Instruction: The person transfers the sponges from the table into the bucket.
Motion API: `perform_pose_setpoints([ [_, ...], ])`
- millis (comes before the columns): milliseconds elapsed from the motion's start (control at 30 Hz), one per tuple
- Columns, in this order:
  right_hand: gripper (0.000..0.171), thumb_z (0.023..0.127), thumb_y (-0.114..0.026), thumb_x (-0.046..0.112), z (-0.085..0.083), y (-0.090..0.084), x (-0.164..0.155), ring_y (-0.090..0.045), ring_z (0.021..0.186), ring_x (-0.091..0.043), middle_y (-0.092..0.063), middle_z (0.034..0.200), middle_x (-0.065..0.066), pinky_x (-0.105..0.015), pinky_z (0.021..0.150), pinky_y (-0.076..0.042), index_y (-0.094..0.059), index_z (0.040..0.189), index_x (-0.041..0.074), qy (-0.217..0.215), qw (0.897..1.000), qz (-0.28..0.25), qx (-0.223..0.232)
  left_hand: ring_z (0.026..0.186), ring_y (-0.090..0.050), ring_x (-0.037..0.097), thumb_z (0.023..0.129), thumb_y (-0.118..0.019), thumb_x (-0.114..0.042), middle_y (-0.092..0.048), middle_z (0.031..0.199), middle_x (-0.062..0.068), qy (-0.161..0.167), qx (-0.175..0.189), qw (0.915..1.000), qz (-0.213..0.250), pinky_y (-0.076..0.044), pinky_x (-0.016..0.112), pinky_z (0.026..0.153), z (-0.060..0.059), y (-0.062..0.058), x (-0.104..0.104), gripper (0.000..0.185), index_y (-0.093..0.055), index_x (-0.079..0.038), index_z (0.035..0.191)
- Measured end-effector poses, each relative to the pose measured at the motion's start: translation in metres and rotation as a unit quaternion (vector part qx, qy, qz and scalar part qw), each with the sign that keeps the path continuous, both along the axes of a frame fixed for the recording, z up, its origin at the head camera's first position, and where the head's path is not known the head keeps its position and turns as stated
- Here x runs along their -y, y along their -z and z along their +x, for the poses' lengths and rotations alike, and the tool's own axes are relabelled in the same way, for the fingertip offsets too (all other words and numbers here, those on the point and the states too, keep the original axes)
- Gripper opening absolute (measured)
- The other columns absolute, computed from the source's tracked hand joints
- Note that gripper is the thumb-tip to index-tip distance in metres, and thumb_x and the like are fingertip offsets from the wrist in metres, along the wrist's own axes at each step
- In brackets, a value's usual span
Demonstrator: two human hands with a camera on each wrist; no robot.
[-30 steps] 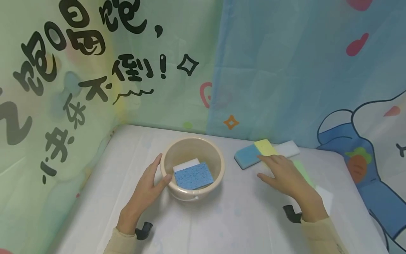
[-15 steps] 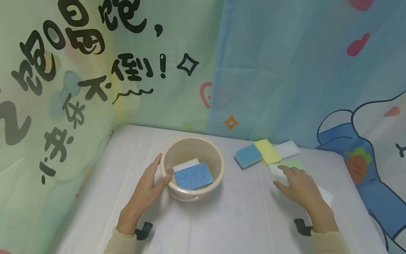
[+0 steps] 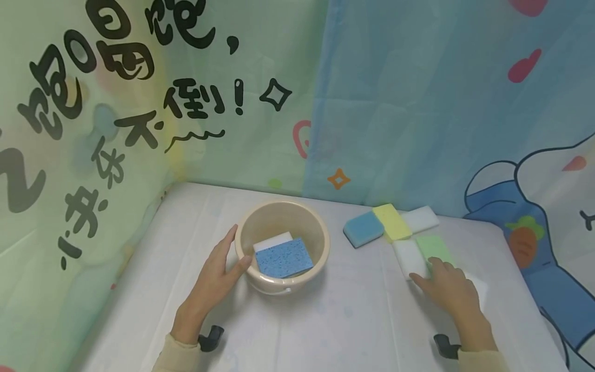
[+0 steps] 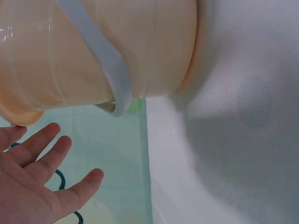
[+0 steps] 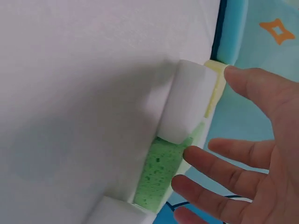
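A cream bucket (image 3: 279, 285) stands on the white-covered table, a blue sponge (image 3: 284, 258) and a white one lying inside. My left hand (image 3: 216, 276) rests against its left rim, thumb over the edge. In the left wrist view the fingers of that left hand (image 4: 42, 175) are spread, one fingertip at the bucket's rim (image 4: 30, 116). Over the right side, my right hand (image 3: 448, 289) hovers with fingers spread and nothing in them. Close by lie a white sponge (image 3: 410, 258) and a green sponge (image 3: 434, 249), the green one (image 5: 161, 170) showing pores in the right wrist view.
Behind these two lie a blue sponge with a dark base (image 3: 364, 229), a yellow sponge (image 3: 392, 222) and a white block (image 3: 420, 219). Another white piece (image 3: 478, 287) is partly hidden by the right hand. A printed cloth backdrop (image 3: 395, 129) rises behind the table.
My right hand has drawn back from the blue and yellow sponges, toward me and to the right, uncovering the white and green ones. The left hand and the bucket have stayed put.
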State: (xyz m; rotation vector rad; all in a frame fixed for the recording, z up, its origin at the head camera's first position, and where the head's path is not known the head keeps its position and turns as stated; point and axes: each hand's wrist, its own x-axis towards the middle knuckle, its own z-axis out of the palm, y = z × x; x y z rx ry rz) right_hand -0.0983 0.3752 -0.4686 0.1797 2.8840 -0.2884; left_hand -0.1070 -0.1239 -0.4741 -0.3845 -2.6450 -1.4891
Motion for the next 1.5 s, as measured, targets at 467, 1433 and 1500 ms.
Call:
perform_pose_setpoints([
  [467, 0.092, 0.091, -0.058, 0.066, 0.003, 0.01, 0.002, -0.058, 0.078, -0.036, -0.055, 0.097, -0.032, -0.048, 0.057, -0.051, -0.042, 0.127, -0.016, 0.065, 0.997, -0.006, 0.047, 0.147, -0.027, 0.031, 0.1, -0.061, -0.035, -0.032, 0.16, 0.008, 0.004, 0.001, 1.0, 0.001, -0.024, 0.057, 0.116, -0.001, -0.001, 0.0, 0.073, -0.024, -0.016, 0.16],
  [1433, 0.067, 0.093, -0.062, 0.047, -0.006, 0.014, 0.024, -0.058, 0.069, -0.035, -0.055, 0.082, -0.027, -0.049, 0.055, -0.049, -0.048, 0.103, -0.017, 0.115, 0.993, 0.006, 0.019, 0.147, -0.027, 0.031, 0.1, -0.059, -0.043, -0.031, 0.16, 0.008, 0.001, 0.005, 1.0, -0.005, -0.023, 0.057, 0.116, 0.0, 0.0, 0.0, 0.075, -0.023, -0.016, 0.161],
  [1500, 0.068, 0.093, -0.062, 0.048, -0.005, 0.012, 0.025, -0.057, 0.07, -0.035, -0.055, 0.084, -0.028, -0.049, 0.056, -0.049, -0.047, 0.104, -0.018, 0.117, 0.993, 0.004, 0.023, 0.147, -0.027, 0.03, 0.101, -0.059, -0.043, -0.031, 0.16, 0.008, 0.001, 0.007, 1.0, -0.003, -0.023, 0.056, 0.116, 0.0, -0.001, 0.0, 0.075, -0.023, -0.016, 0.161],
])
